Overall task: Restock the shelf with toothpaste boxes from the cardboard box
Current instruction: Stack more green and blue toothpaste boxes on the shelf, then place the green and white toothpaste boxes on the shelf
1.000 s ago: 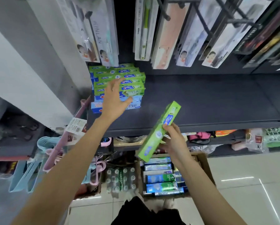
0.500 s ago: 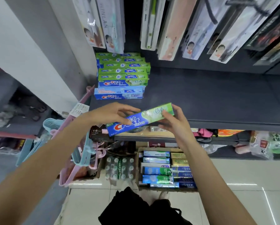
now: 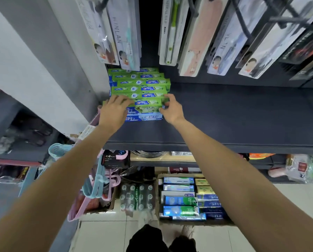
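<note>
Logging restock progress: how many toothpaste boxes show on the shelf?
7: six green boxes stepped back at the shelf's left end, the frontmost green box between left hand and right hand, and one blue box before them. Others may hide beneath.

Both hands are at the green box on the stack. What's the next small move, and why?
Probably nudge the green box flush, then let go. It already lies on the stack, left hand flat on its left end, right hand pinching its right end, and that left end seems to jut past the boxes behind.
</note>
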`<state>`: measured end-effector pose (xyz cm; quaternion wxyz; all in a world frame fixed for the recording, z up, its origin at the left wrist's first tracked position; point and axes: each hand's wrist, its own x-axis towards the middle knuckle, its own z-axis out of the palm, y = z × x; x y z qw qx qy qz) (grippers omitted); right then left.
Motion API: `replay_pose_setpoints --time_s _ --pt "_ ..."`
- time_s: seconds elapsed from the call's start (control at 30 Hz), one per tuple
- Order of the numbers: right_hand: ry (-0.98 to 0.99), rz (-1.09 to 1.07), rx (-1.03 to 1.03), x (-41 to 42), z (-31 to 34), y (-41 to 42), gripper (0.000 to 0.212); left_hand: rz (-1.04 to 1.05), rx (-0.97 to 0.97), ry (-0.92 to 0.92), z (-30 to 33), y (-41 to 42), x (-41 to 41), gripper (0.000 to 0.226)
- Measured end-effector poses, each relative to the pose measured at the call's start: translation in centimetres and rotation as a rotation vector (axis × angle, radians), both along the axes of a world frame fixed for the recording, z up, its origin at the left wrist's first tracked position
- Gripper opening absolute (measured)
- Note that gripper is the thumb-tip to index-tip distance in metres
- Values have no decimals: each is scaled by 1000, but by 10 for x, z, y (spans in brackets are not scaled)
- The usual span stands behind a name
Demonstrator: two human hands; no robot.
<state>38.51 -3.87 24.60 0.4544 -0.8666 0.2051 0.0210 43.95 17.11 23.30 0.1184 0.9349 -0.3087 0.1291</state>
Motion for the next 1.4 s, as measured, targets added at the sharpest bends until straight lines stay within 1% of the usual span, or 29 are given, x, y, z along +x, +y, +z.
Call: replay_pose_setpoints --time_s 0.1,0.2,0.27,0.37,0.4,0.47,0.57,0.67,0.73,0.8,0.87,0.9,0.97,1.03,1.13,1.2,1.23,1.3,1.33,1.37,1.4 --pt "-83 -47 78 -26 6 1 50 87 -123 -6 -3 -15 -16 39" --pt "-144 14 76 -83 6 -6 40 129 -317 14 -3 -27 -56 34" --pt "-121 81 58 -127 -2 -17 33 118 -455 153 4 -38 -99 33" --pt "38 223 -50 -189 -22 -43 25 138 -573 489 16 -47 -170 30" --pt "114 273 -79 -210 -33 -56 24 154 -570 574 17 -49 -192 27" --pt "268 387 -100 -245 -54 -83 24 175 -535 682 13 -56 -233 22" --pt "448 540 -106 -285 -82 -117 27 246 -524 769 -12 -67 -283 21" --pt "516 646 -103 -310 -110 -141 30 415 -523 890 -62 -77 -320 21" --pt "543 687 -86 -320 -134 -151 34 535 -427 957 -103 -81 -341 22" --pt "564 717 -112 -325 -164 -157 40 635 -300 1008 -146 -84 -357 26" --pt "570 731 -136 -328 -197 -158 46 714 -172 1040 -186 -86 -367 35" --pt "578 739 -141 -329 -215 -157 49 765 -149 1054 -204 -86 -370 39" --pt "597 759 -151 -328 -248 -151 56 898 -189 1079 -239 -86 -374 44" --pt "576 765 -147 -322 -282 -141 62 1002 -254 1091 -271 -85 -374 48" --pt "525 789 -164 -304 -332 -118 77 999 -298 1108 -309 -80 -369 47" --pt "514 834 -229 -291 -365 -104 93 986 -332 1094 -323 -78 -367 41" --pt "540 862 -259 -285 -379 -98 102 995 -350 1078 -327 -78 -368 38" --pt "633 937 -295 -277 -403 -89 116 1014 -325 994 -329 -79 -368 37" --pt "667 979 -327 -276 -410 -86 121 997 -276 901 -327 -82 -370 40" --pt "678 1011 -374 -274 -414 -84 123 930 -222 782 -327 -85 -371 43" --pt "668 1025 -423 -274 -414 -82 124 815 -180 673 -327 -90 -372 45"
